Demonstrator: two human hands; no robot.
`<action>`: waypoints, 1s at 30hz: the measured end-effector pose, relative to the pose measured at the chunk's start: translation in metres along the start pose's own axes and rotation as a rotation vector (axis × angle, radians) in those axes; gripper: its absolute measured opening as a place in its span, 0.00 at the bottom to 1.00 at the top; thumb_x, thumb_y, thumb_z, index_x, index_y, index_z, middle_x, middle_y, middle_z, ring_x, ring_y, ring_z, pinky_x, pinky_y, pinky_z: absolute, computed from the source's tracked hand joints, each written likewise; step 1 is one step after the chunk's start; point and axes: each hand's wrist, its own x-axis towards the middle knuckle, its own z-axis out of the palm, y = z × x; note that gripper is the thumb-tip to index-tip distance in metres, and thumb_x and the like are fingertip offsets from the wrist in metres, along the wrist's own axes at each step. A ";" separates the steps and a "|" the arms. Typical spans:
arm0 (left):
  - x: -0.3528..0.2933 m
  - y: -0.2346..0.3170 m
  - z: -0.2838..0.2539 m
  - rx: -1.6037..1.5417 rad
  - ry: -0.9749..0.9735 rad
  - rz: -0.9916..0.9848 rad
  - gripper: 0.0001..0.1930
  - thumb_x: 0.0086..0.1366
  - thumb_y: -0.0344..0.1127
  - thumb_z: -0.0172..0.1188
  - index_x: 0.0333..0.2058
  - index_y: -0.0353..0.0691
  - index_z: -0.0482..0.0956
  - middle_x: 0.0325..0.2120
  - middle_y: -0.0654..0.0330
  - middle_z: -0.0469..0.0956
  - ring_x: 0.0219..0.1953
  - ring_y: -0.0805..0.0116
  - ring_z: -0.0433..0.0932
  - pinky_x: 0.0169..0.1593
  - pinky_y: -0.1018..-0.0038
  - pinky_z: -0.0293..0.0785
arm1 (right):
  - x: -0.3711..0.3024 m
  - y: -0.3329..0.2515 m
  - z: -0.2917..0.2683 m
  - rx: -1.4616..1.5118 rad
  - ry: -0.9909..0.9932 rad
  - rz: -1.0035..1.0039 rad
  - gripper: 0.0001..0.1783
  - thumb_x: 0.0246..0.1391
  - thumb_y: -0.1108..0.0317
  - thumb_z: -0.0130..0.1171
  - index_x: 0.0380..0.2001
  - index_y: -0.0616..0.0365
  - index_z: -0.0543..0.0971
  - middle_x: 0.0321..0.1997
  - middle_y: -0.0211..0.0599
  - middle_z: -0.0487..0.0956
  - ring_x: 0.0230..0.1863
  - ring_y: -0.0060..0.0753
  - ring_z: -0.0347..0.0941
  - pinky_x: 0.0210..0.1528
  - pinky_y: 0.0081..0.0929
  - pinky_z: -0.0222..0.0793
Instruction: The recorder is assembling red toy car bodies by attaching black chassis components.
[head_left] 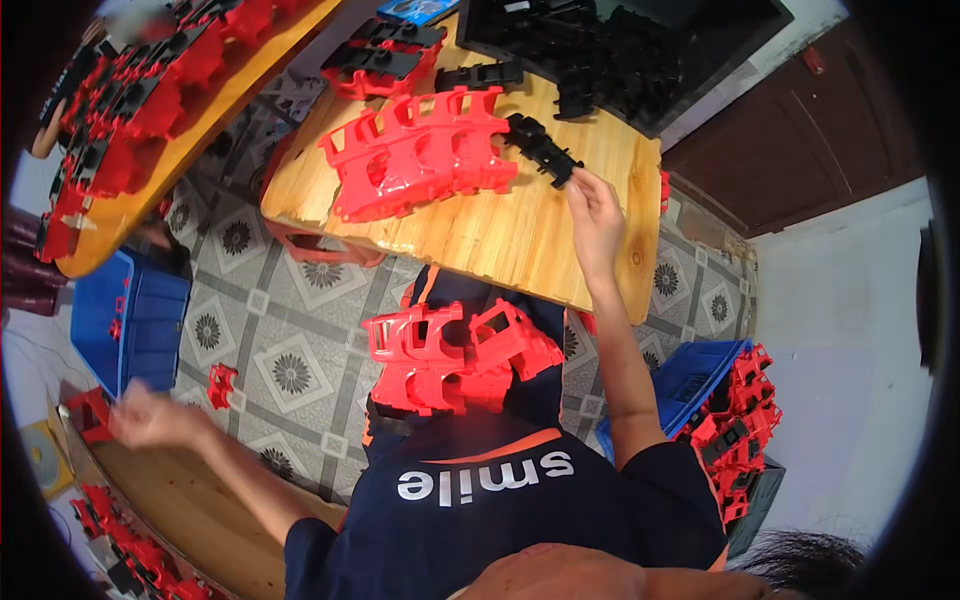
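plainly, the boldest writing was on the person's dark navy shirt: one line of large white lettering, upside down in this view, with an orange swoosh beside it. a flat blue packet at the table's far edge bore print too small to read. the black plastic part was narrow and slotted, with small tabs along its sides; it slanted at the right side of the wooden table, just beside a glossy red run of joined, arched frames. the right hand was closed, thumb and fingers pinching the part's near end. the left hand was out to the person's left, blurred, its fingers curled; whether it held anything could not be told. more red frames lay across the lap. the pale wooden table showed clear grain, and a black tray heaped with black parts sat at its far right. around it were grey patterned floor tiles, a blue bin at left, another blue bin near red pieces at right, a brown door and a whitish wall.
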 end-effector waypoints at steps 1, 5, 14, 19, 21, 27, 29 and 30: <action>-0.068 0.125 0.073 0.000 -0.130 0.197 0.15 0.58 0.27 0.62 0.45 0.31 0.74 0.44 0.55 0.73 0.45 0.62 0.72 0.51 0.64 0.70 | 0.010 0.006 0.004 0.009 -0.001 0.014 0.16 0.58 0.68 0.62 0.47 0.64 0.78 0.41 0.40 0.81 0.41 0.28 0.78 0.46 0.22 0.72; -0.185 0.234 0.175 -0.372 -0.913 0.515 0.36 0.55 0.43 0.68 0.62 0.45 0.67 0.62 0.53 0.64 0.64 0.51 0.59 0.65 0.55 0.54 | 0.020 0.011 0.057 -0.087 -0.206 -0.056 0.17 0.56 0.67 0.64 0.47 0.63 0.78 0.38 0.37 0.81 0.38 0.24 0.77 0.43 0.20 0.71; -0.236 0.269 0.240 -0.051 -1.067 1.050 0.30 0.58 0.42 0.63 0.60 0.68 0.69 0.60 0.57 0.67 0.59 0.54 0.67 0.60 0.48 0.59 | 0.054 0.017 0.020 0.362 -0.402 0.258 0.11 0.58 0.70 0.61 0.44 0.59 0.78 0.37 0.27 0.80 0.38 0.14 0.74 0.38 0.15 0.69; -0.238 0.289 0.237 -0.441 -1.018 0.688 0.37 0.57 0.42 0.66 0.65 0.54 0.62 0.59 0.50 0.67 0.60 0.50 0.67 0.61 0.51 0.59 | 0.042 -0.018 0.001 0.381 -0.302 0.093 0.13 0.58 0.70 0.61 0.45 0.62 0.76 0.41 0.31 0.81 0.41 0.21 0.76 0.43 0.18 0.71; -0.235 0.322 0.211 -1.020 -1.177 -0.104 0.50 0.57 0.42 0.68 0.69 0.38 0.43 0.60 0.43 0.63 0.60 0.52 0.66 0.62 0.58 0.62 | 0.016 -0.037 0.003 0.106 -0.275 -0.330 0.14 0.55 0.68 0.64 0.43 0.61 0.78 0.41 0.32 0.81 0.44 0.26 0.76 0.46 0.23 0.72; -0.238 0.308 0.176 -1.139 -1.221 -0.871 0.47 0.58 0.37 0.67 0.69 0.43 0.44 0.61 0.52 0.61 0.61 0.59 0.65 0.64 0.61 0.62 | 0.019 -0.052 -0.008 0.089 -0.502 -0.453 0.14 0.53 0.64 0.65 0.41 0.60 0.80 0.44 0.42 0.78 0.46 0.40 0.76 0.51 0.34 0.70; -0.248 0.292 0.161 -1.188 -1.319 -1.031 0.46 0.60 0.44 0.67 0.69 0.46 0.45 0.62 0.57 0.60 0.63 0.60 0.62 0.65 0.59 0.60 | 0.063 -0.032 -0.006 -0.045 -0.297 -0.215 0.16 0.55 0.62 0.63 0.43 0.61 0.80 0.48 0.44 0.76 0.48 0.41 0.75 0.52 0.35 0.70; -0.252 0.288 0.151 -1.184 -1.320 -1.031 0.46 0.60 0.44 0.67 0.69 0.46 0.45 0.62 0.57 0.60 0.63 0.60 0.62 0.65 0.59 0.60 | 0.084 -0.027 0.001 -0.365 -0.161 -0.220 0.19 0.55 0.57 0.62 0.44 0.60 0.80 0.49 0.44 0.76 0.48 0.43 0.75 0.52 0.37 0.71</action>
